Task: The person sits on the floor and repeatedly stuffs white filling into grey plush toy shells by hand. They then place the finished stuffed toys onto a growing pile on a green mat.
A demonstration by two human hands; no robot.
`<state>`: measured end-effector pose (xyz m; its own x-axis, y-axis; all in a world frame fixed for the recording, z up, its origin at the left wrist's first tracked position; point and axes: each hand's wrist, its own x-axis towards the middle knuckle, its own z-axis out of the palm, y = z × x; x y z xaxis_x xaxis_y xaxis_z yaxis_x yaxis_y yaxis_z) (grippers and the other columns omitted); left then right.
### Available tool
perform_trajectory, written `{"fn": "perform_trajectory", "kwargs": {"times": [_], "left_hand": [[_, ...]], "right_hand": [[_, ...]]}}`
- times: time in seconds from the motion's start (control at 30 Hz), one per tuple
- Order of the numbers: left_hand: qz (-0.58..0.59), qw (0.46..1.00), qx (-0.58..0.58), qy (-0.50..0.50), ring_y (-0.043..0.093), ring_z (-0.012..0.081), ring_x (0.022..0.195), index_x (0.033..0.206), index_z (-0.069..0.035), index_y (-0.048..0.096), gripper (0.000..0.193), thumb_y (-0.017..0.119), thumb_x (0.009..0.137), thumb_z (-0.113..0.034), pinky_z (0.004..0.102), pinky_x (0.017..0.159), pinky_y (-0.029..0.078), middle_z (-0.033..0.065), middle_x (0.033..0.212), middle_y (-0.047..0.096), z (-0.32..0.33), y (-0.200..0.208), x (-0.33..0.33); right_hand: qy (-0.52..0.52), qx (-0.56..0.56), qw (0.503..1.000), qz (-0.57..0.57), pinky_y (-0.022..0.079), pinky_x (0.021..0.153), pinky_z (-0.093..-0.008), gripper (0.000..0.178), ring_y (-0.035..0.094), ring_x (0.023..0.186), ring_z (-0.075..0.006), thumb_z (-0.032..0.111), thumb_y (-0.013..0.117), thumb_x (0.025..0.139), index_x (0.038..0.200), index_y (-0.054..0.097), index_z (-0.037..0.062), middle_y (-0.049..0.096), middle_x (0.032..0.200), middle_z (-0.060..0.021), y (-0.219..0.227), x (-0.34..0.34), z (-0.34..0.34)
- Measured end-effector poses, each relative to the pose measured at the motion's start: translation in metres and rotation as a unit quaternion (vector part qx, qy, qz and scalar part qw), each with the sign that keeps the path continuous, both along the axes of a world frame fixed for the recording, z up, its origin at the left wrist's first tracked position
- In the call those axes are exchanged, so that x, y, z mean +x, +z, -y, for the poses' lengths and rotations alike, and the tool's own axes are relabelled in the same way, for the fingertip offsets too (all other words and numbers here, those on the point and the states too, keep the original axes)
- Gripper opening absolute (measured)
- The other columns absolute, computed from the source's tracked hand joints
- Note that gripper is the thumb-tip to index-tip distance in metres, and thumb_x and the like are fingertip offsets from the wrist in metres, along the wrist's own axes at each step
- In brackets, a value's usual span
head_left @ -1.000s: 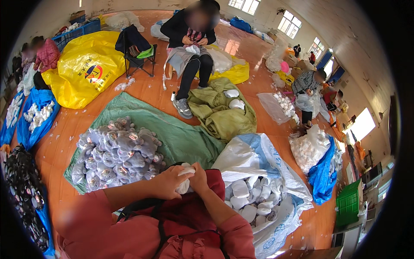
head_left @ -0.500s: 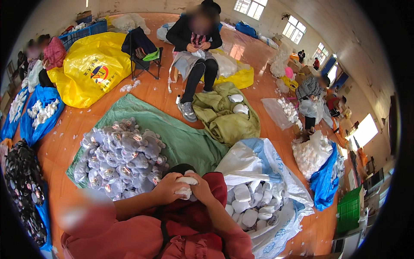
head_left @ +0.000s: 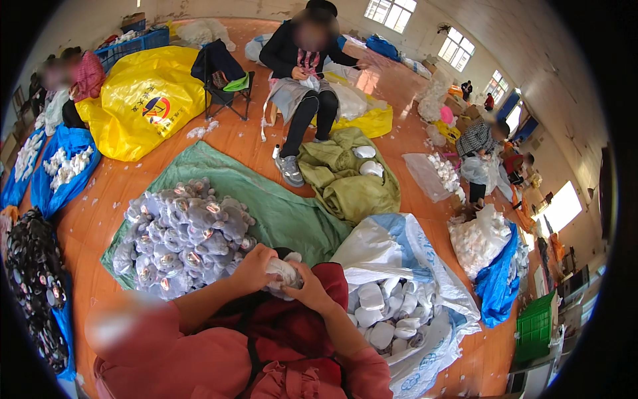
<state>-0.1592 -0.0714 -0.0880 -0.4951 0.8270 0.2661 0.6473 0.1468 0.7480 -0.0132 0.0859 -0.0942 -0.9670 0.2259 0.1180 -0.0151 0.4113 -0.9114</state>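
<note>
Above my lap I hold a small white-and-grey plush piece [head_left: 284, 272] between both hands. My left hand [head_left: 255, 269] grips its left side with the fingers curled over it. From the right, my right hand [head_left: 311, 290] closes on its other edge. Just beyond my left hand is a heap of grey plush pieces [head_left: 176, 233] with small light-coloured faces, lying on a green cloth [head_left: 266, 206]. To my right stands an open white-and-blue woven sack [head_left: 392, 246], holding many rounded white plush pieces [head_left: 382, 332].
A person [head_left: 309, 66] sits opposite with thread and a white piece, beside an olive cloth [head_left: 349, 176]. A yellow sack [head_left: 149, 100] and folding chair [head_left: 226, 86] stand behind. Dark plush pieces [head_left: 36, 286] lie left; a green crate [head_left: 537, 326] stands right.
My left hand has lifted and shifted slightly, and the plush piece has turned to show a broader pale side. The person opposite has stretched one arm out sideways.
</note>
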Motion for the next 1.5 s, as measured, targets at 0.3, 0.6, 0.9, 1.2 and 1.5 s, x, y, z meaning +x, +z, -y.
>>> {"fn": "perform_trajectory", "kwargs": {"times": [0.3,0.6,0.9,1.2,1.5], "left_hand": [[0.093,0.995,-0.034,-0.013,0.057,0.0325,0.099,0.112,-0.003,0.054,0.047,0.078,0.076,-0.022,0.0402,0.084,0.047,0.0175,0.107,0.054,-0.007,-0.001,-0.007],[0.612,0.779,-0.060,-0.126,0.058,0.0185,0.103,0.123,-0.001,0.052,0.045,0.071,0.086,-0.018,0.0303,0.091,0.046,0.0063,0.110,0.060,0.006,-0.017,-0.045],[0.106,0.989,-0.101,0.004,0.062,0.0310,0.090,0.104,-0.003,0.054,0.041,0.078,0.076,-0.020,0.0386,0.079,0.050,0.0160,0.095,0.062,-0.018,0.029,-0.005],[-0.211,0.966,0.131,0.072,0.053,0.0382,0.072,0.091,-0.005,0.050,0.030,0.067,0.066,-0.004,0.0492,0.060,0.043,0.0148,0.080,0.053,-0.024,0.003,0.022],[-0.201,0.969,0.050,0.135,0.057,0.0345,0.080,0.099,-0.007,0.055,0.031,0.066,0.069,-0.007,0.0446,0.066,0.048,0.0114,0.087,0.057,-0.026,-0.002,-0.005]], "right_hand": [[-0.098,-0.010,0.994,0.044,0.044,0.097,-0.0367,0.071,0.057,0.113,-0.0296,0.030,0.084,0.071,0.127,0.053,0.0011,0.058,0.120,-0.0182,-0.014,-0.015,0.010],[-0.133,-0.039,0.989,0.053,0.049,0.093,-0.0360,0.066,0.063,0.106,-0.0297,0.027,0.083,0.074,0.127,0.052,0.0018,0.064,0.113,-0.0166,0.003,-0.015,0.016],[-0.216,0.051,0.975,0.024,0.052,0.080,-0.0433,0.046,0.066,0.096,-0.0397,0.019,0.073,0.080,0.117,0.049,0.0056,0.067,0.102,-0.0207,-0.020,-0.026,0.007],[-0.307,0.048,0.950,0.027,0.052,0.075,-0.0437,0.042,0.066,0.089,-0.0401,0.013,0.073,0.079,0.112,0.049,0.0048,0.067,0.094,-0.0225,-0.037,-0.038,0.015],[-0.317,0.048,0.945,-0.064,0.044,0.090,-0.0368,0.038,0.055,0.098,-0.0324,0.003,0.065,0.072,0.107,0.053,0.0005,0.056,0.104,-0.0159,-0.030,-0.021,0.053]]}}
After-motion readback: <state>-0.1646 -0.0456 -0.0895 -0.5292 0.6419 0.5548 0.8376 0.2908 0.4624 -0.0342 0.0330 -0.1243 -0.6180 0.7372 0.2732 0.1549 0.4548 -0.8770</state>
